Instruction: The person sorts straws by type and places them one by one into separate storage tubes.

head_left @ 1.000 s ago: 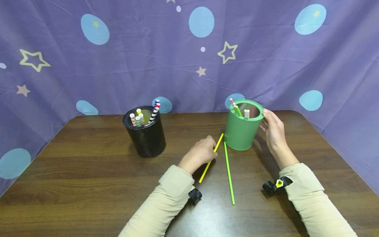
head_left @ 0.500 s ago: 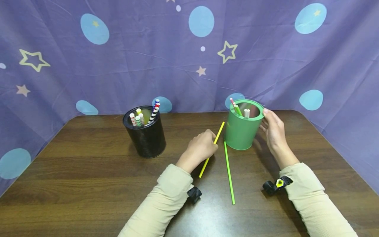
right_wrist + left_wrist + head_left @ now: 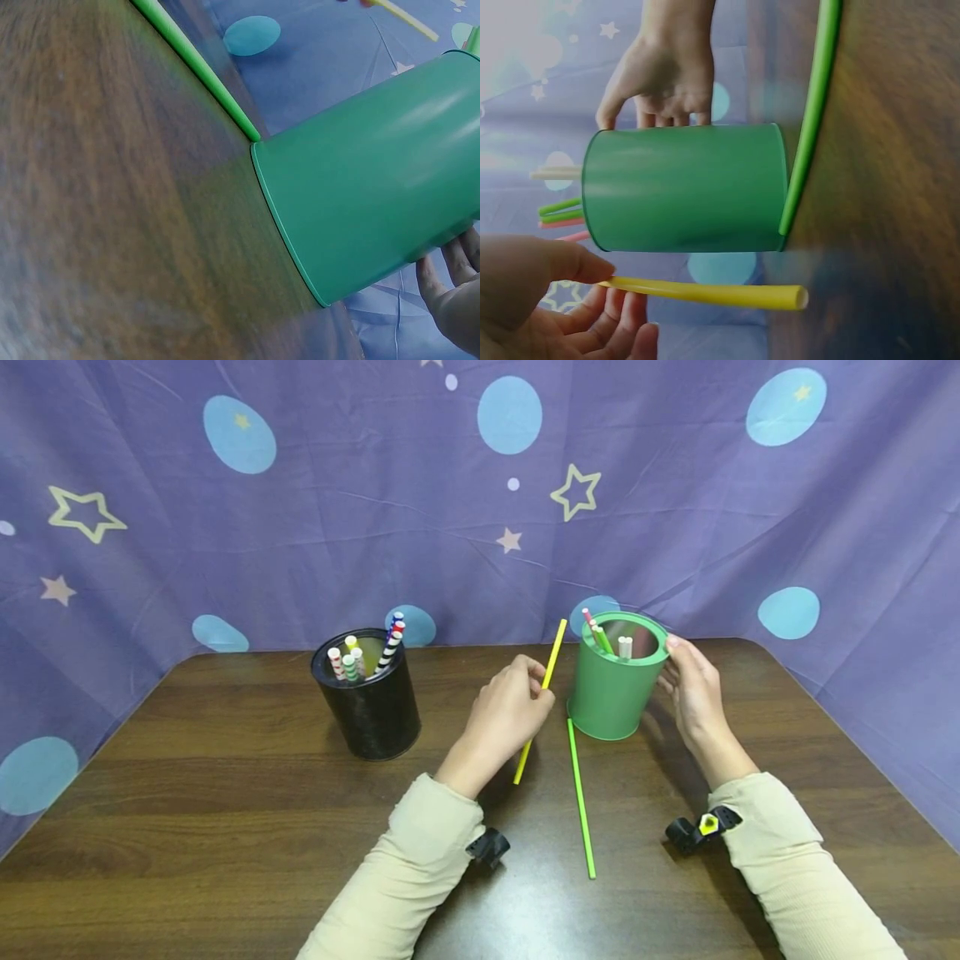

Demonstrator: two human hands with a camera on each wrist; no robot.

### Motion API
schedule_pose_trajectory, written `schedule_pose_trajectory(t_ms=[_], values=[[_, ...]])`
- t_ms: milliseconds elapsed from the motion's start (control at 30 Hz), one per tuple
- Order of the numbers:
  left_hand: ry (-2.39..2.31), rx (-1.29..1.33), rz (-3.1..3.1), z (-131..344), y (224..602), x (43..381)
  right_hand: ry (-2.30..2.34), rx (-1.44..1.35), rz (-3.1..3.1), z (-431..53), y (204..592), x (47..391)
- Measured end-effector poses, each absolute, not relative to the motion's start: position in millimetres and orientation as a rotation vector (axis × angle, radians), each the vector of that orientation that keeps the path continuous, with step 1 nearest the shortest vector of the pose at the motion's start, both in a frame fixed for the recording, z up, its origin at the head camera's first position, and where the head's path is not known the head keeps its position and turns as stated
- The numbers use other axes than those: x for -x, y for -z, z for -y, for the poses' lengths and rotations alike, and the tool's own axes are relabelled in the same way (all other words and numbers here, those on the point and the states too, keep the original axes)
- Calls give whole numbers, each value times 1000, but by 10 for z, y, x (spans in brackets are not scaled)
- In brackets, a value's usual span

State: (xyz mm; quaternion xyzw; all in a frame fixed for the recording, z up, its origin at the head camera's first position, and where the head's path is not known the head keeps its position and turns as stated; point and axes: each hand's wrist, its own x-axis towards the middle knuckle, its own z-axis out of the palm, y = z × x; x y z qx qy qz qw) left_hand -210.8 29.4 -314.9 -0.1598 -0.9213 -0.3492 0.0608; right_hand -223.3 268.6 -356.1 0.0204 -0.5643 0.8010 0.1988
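Note:
My left hand [image 3: 506, 706] pinches a yellow straw [image 3: 557, 652] between thumb and fingers. The straw is tilted and raised above the table, its upper end left of the green can's rim. In the left wrist view, the yellow straw's lower end [image 3: 780, 297] points down toward the table. The green can [image 3: 611, 693] stands upright, with several pink, green and white straws inside. My right hand [image 3: 693, 689] holds it from the right, thumb at the rim and fingers along the side. A green straw [image 3: 581, 802] lies on the table, its far end right at the can's base.
To the left stands a black can [image 3: 375, 714] with several patterned straws [image 3: 392, 647] in it. The wooden table [image 3: 225, 827] ends at the back against a purple curtain [image 3: 375, 510] with stars and blue dots. Both wrists wear black camera straps.
My left hand has lifted the yellow straw off the table and moved it away from me, toward the green can's rim height. The right hand, both cans and the green straw stay put.

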Motion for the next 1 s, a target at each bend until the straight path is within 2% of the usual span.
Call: schedule_pose_trajectory(t_ms=[267, 1000], values=[[1272, 470, 2569, -269, 3002, 2082, -2238, -54, 1576, -2682, 3558, 2234], [1561, 654, 2017, -256, 2813, 1974, -2247, -64, 1568, -2684, 3561, 2240]])
